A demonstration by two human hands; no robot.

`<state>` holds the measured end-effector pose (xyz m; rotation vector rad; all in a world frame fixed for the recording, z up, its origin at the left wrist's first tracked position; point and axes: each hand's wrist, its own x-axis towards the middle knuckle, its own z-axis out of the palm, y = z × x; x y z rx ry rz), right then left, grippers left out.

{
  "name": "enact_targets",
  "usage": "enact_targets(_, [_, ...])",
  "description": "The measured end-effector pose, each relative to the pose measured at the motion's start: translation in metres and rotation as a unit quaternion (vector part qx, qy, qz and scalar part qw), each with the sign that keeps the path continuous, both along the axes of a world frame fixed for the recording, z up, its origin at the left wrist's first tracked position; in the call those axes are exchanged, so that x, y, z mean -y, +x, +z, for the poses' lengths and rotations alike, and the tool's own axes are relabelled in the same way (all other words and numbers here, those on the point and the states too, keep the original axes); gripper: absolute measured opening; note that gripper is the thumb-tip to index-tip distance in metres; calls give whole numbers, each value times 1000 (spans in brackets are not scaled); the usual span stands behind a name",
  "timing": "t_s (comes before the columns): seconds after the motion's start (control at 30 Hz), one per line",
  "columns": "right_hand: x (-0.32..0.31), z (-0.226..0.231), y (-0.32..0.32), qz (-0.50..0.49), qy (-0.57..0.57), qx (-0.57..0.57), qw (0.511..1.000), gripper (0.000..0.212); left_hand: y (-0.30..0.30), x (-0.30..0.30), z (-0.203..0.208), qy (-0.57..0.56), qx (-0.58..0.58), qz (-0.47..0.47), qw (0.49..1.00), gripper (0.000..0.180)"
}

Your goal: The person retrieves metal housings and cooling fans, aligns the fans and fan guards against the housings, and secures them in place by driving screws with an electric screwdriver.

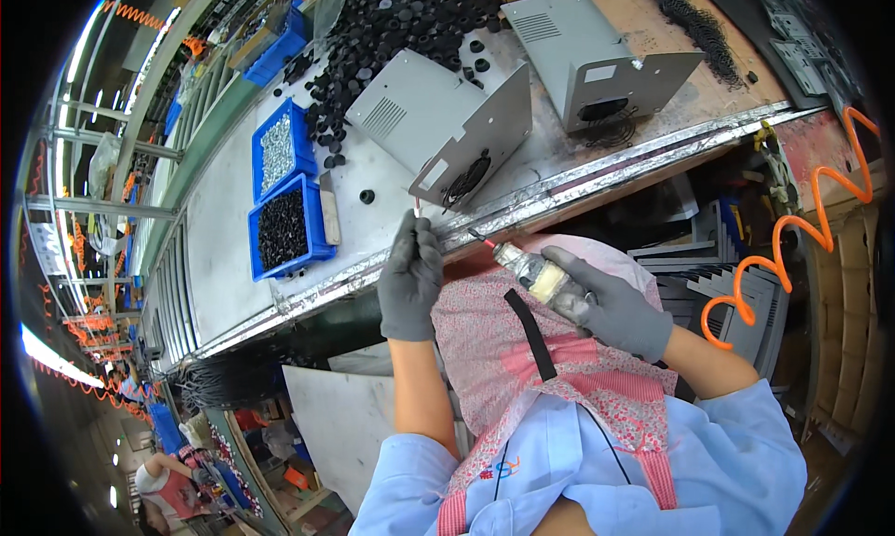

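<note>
My left hand (413, 275), in a grey glove, has its fingertips closed on a thin reddish piece (417, 203) too small to name. That piece stands close to the lower corner of a bent grey sheet-metal panel (410, 103) with vent slots and a dark coiled cord (466, 180). My gloved right hand (611, 303) is wrapped round a powered screwdriver (541, 280) with pale tape on its body. Its bit points up and left, near the bench edge and apart from the panel. A second bent grey panel (569, 47) with a black cord stands farther right.
A blue bin (254, 177) of silvery fasteners and another blue bin (328, 250) of black screws stand at left. Loose black caps (396, 23) are heaped behind. An orange coiled hose (788, 256) hangs at right. Another person (172, 485) is at far lower left.
</note>
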<state>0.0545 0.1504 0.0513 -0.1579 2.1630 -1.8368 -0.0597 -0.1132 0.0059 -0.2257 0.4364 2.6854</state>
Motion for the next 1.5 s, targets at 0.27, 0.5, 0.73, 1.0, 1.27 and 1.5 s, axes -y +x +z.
enact_targets(0.27, [17,2,0,1,-19,8,1000,57,24,-19,1,-8,-18,-71,997,24])
enact_targets(0.5, [16,14,3,11,-17,114,993,57,26,-41,22,-140,58,-2,989,21])
enact_targets(0.73, [16,15,4,26,-25,100,994,58,27,-42,18,-102,12,-29,994,29])
enact_targets(1.0, [18,13,4,38,-33,113,992,60,28,-48,23,-195,-24,-11,980,31])
enact_targets(1.27, [17,17,4,7,-110,139,984,59,31,-47,24,-275,-64,-6,959,31])
enact_targets(1.5, [10,33,-1,-16,-96,34,995,57,26,-39,31,-382,-92,46,918,47])
